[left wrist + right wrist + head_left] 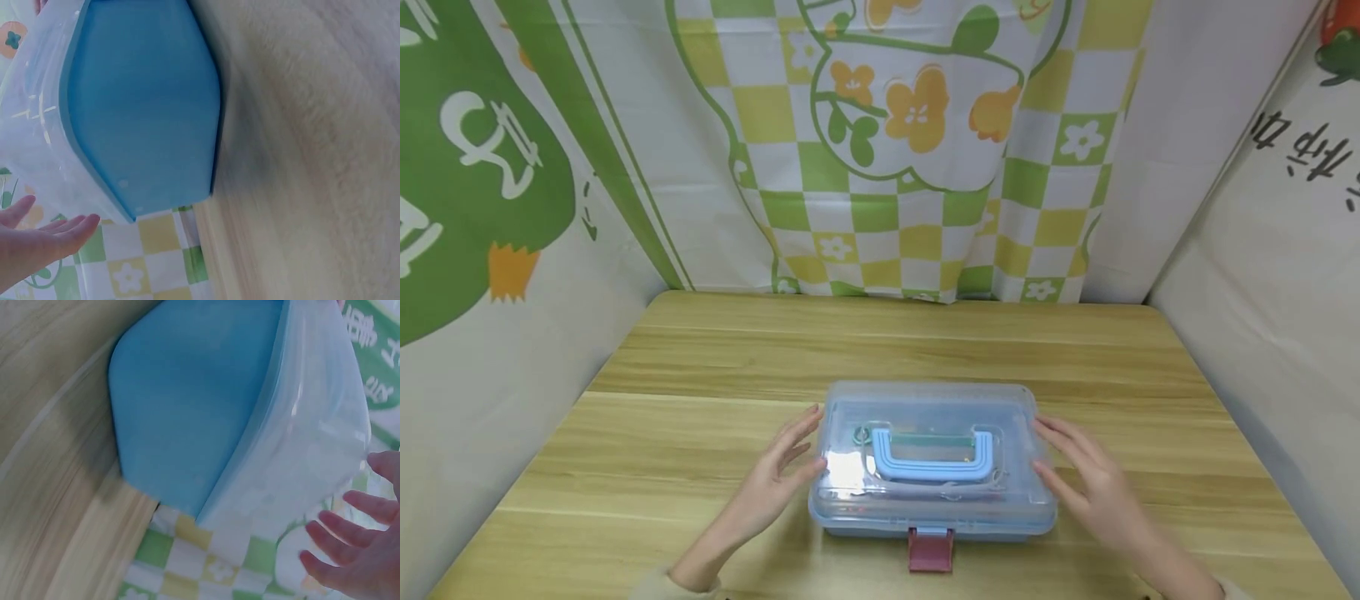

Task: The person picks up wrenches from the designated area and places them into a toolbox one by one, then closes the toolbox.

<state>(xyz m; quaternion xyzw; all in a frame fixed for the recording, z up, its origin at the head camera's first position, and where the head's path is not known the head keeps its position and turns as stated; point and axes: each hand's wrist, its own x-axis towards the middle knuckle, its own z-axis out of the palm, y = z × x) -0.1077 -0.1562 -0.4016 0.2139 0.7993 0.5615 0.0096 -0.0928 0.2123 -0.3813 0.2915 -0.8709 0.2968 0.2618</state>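
Note:
A blue plastic storage box with a clear lid stands on the table in the head view. The lid is down, and a light-blue handle lies on its top. A dark pink latch hangs out at the front. My left hand is at the lid's left side, its fingers extended. On the right side my right hand has its fingers spread along the lid's edge. Both wrist views show the blue side walls of the box. Contents behind the lid are blurred.
The wood-grain table runs back to a checkered green and yellow curtain. White printed cloth walls flank it left and right.

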